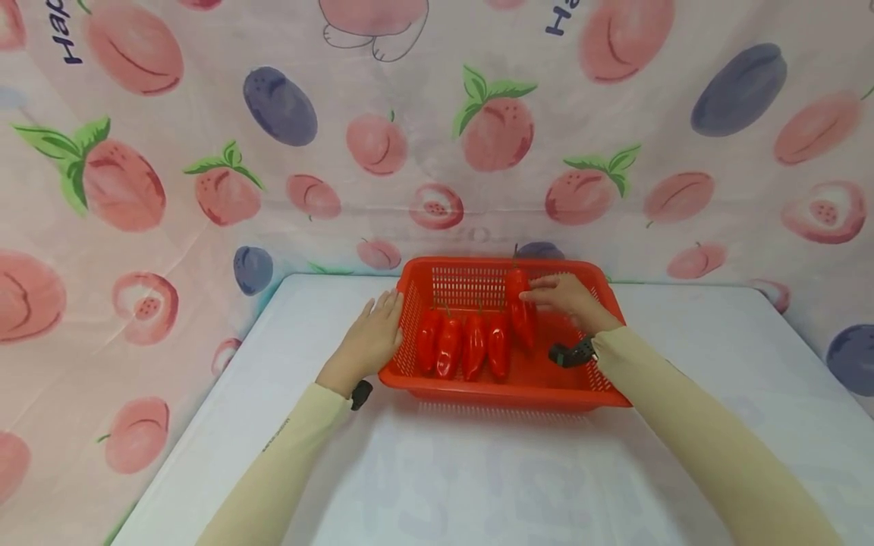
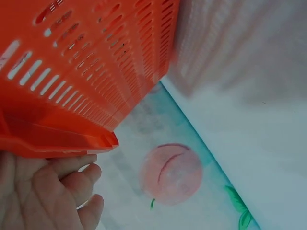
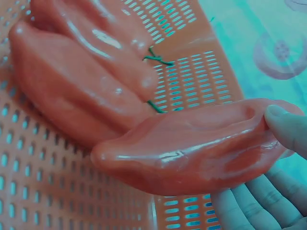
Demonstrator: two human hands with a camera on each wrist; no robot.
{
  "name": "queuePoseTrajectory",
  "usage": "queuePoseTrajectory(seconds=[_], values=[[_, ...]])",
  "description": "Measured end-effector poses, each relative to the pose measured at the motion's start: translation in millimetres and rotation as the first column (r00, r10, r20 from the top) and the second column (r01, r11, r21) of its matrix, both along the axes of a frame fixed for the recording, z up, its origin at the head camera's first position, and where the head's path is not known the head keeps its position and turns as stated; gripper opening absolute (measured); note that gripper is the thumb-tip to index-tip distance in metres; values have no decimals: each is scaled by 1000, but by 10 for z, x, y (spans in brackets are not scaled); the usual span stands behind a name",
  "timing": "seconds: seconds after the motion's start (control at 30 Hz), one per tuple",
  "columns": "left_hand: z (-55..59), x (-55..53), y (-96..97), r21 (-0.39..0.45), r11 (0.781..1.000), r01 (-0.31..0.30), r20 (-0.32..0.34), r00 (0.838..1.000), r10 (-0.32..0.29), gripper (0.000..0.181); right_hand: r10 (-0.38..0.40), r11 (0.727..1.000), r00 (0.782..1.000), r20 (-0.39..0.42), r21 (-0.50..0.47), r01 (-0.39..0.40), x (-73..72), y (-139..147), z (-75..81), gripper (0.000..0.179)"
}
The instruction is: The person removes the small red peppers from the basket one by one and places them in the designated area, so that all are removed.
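A red plastic basket stands on the table with several glossy red peppers side by side in its left half, green stems toward the back wall. My right hand holds another red pepper over the basket, to the right of the row. In the right wrist view the thumb lies on top of this pepper's stem end and the fingers are beneath; its tip overlaps the nearest lying pepper. My left hand touches the basket's left rim with fingers extended; in the left wrist view the palm is under the rim.
The white table extends in front of the basket and to both sides. Behind and to the left hangs a pink cloth printed with fruit, close to the basket's back rim. A dark wrist camera on the right arm overhangs the basket.
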State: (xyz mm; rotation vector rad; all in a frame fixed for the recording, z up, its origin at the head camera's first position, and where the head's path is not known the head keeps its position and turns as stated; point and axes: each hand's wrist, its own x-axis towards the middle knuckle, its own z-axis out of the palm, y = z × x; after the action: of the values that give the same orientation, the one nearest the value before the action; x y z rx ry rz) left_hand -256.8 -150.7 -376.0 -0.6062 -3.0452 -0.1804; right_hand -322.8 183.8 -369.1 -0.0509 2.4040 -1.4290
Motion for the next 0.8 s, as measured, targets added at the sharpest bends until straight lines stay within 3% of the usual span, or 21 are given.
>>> queuePoseTrajectory(seconds=[0.23,0.4,0.8], values=[[-10,-6,-11,14,999,40,8,999,-40,58,-22,992,1000,-7,-121,21,44,41,122,68],[-7,-14,-8,-9,997,71,10,997,-71,58,-36,989,999,-14,-145,33,104,69,266,67],[18,-29,-21,-60,994,87,-8,996,-88,58,-22,999,993,-120,-33,18,213,246,661,72]])
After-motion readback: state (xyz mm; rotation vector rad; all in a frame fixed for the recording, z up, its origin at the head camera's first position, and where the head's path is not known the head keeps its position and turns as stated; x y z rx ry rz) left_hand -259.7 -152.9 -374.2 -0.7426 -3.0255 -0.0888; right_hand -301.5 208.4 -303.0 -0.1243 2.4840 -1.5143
